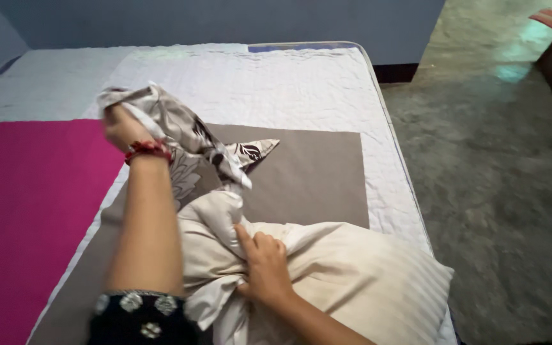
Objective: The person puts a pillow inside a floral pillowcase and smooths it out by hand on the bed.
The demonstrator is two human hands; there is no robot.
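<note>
The left hand is raised above the bed, its forearm rising steeply from the near edge of the view, with a red beaded bracelet at the wrist and a dark sleeve with round pale ornaments at the elbow end. The fingers are closed around a bunch of the patterned pillowcase, a grey and white cloth with dark leaf prints, which hangs from the fist and trails down and to the right, one pointed corner lying on the grey sheet. The right hand sits lower and nearer, palm down, its forearm coming in from the near right. Its fingers are curled and pressed into the cream pillow, gripping a fold of the striped fabric at the pillow's left end, with the forefinger stretched toward the spot where the pillowcase meets the pillow. The pillow lies on the near right part of the bed, over the grey sheet. A magenta sheet covers the left side, and a white quilted mattress shows at the far end. Grey floor lies to the right.
</note>
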